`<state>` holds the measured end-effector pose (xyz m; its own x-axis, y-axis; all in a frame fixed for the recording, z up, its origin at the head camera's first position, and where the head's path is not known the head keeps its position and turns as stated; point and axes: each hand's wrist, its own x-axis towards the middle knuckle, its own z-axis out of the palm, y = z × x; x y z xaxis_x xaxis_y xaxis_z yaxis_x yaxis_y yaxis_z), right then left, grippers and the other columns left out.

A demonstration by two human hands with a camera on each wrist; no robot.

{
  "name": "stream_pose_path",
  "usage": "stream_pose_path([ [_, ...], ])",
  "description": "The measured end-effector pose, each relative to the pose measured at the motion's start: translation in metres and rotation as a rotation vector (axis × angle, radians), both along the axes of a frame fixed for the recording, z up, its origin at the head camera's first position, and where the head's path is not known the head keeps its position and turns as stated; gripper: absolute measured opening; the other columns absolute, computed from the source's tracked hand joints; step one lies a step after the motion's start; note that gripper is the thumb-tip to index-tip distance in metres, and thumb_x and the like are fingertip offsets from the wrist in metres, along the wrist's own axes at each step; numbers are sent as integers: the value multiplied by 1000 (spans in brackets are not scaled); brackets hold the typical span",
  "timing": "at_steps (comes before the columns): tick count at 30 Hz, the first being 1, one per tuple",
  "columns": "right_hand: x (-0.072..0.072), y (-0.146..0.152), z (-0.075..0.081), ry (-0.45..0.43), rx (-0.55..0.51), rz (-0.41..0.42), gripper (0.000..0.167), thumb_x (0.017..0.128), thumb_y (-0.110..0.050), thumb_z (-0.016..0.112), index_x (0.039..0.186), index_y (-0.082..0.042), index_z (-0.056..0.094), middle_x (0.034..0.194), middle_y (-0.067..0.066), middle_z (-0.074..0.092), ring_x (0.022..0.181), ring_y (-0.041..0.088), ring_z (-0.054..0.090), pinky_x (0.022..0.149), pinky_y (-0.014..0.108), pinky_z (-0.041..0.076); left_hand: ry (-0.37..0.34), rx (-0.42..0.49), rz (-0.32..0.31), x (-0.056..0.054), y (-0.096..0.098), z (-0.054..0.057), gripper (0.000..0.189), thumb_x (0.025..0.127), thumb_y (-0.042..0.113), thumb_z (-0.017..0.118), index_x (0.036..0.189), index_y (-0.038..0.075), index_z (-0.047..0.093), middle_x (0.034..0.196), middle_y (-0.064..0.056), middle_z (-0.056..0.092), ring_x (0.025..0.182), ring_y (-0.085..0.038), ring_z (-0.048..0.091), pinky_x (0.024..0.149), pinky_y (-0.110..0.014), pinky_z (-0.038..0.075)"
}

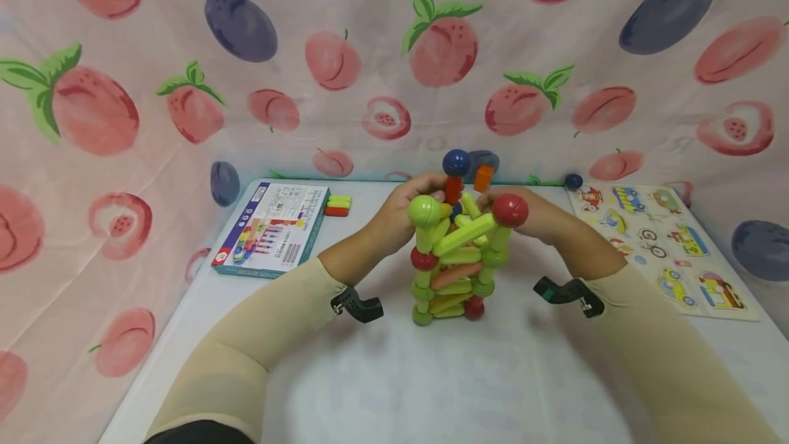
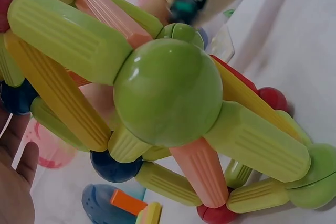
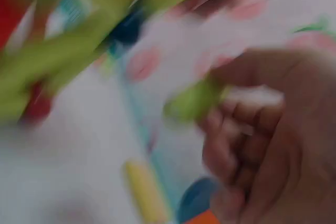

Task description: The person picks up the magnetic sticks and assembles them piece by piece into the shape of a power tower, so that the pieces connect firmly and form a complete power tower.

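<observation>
A tower of magnetic sticks and balls [image 1: 465,235], mostly yellow-green with red and blue balls, stands upright mid-table. My left hand [image 1: 397,214] is at its rear left, near the red stick [image 1: 453,190] topped by a blue ball [image 1: 457,163]. In the left wrist view the fingers reach toward a blue ball [image 2: 18,97], with the thumb held apart; actual contact is unclear. Behind the tower's right side, my right hand [image 3: 294,129] pinches a short yellow-green stick [image 3: 194,100] between thumb and fingers, apart from the tower. The right wrist view is blurred.
A flat toy box [image 1: 271,225] lies at the left, with green and red sticks [image 1: 337,205] beside it. An orange block [image 1: 483,177] is behind the tower. At right lies a picture board [image 1: 666,245], with a blue ball [image 1: 573,181] at its far corner.
</observation>
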<state>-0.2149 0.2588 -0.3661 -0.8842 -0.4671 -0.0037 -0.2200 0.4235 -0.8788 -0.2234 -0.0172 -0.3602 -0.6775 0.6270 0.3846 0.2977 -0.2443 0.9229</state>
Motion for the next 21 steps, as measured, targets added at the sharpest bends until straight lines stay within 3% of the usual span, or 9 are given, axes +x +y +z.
stream_pose_path([
  [2, 7, 3, 16, -6, -188, 42, 18, 104, -16, 67, 118, -4, 69, 104, 4, 70, 101, 23, 63, 89, 37, 57, -4, 1, 1, 0, 0, 1, 34, 111, 5, 44, 139, -13, 54, 130, -23, 61, 109, -20, 64, 91, -29, 57],
  [4, 13, 4, 27, -6, -378, 137, 18, 105, -12, 62, 119, -4, 70, 104, 6, 71, 101, 23, 65, 89, 39, 57, -12, 0, 0, 1, 1, 2, 34, 111, 5, 43, 138, -13, 54, 129, -24, 61, 107, -21, 64, 90, -29, 58],
  [7, 19, 2, 36, -26, -528, 280, 17, 107, -12, 64, 120, -7, 73, 103, 4, 73, 101, 20, 67, 93, 40, 56, -20, -4, 8, 0, 1, 1, 34, 112, 6, 42, 138, -12, 54, 127, -26, 60, 105, -21, 65, 89, -29, 58],
  [9, 23, -3, 39, -50, -542, 322, 15, 106, -14, 66, 118, -9, 74, 105, 2, 74, 103, 18, 66, 93, 39, 56, -21, -1, 7, 0, 2, 1, 34, 111, 6, 42, 138, -12, 53, 127, -26, 60, 105, -21, 64, 89, -29, 58],
  [13, 29, -8, 42, -77, -513, 303, 11, 104, -11, 69, 113, -9, 76, 104, 3, 74, 102, 18, 67, 90, 38, 59, -14, -6, -3, 0, 2, 1, 35, 112, 7, 42, 140, -12, 52, 129, -24, 59, 109, -22, 61, 92, -30, 57],
  [21, 29, -16, 42, -57, -474, 321, 25, 107, 3, 55, 119, -4, 75, 107, 6, 75, 99, 19, 71, 89, 38, 61, -15, -20, -41, -2, 0, 2, 37, 112, 9, 42, 141, -11, 51, 133, -21, 59, 115, -21, 61, 97, -31, 56],
])
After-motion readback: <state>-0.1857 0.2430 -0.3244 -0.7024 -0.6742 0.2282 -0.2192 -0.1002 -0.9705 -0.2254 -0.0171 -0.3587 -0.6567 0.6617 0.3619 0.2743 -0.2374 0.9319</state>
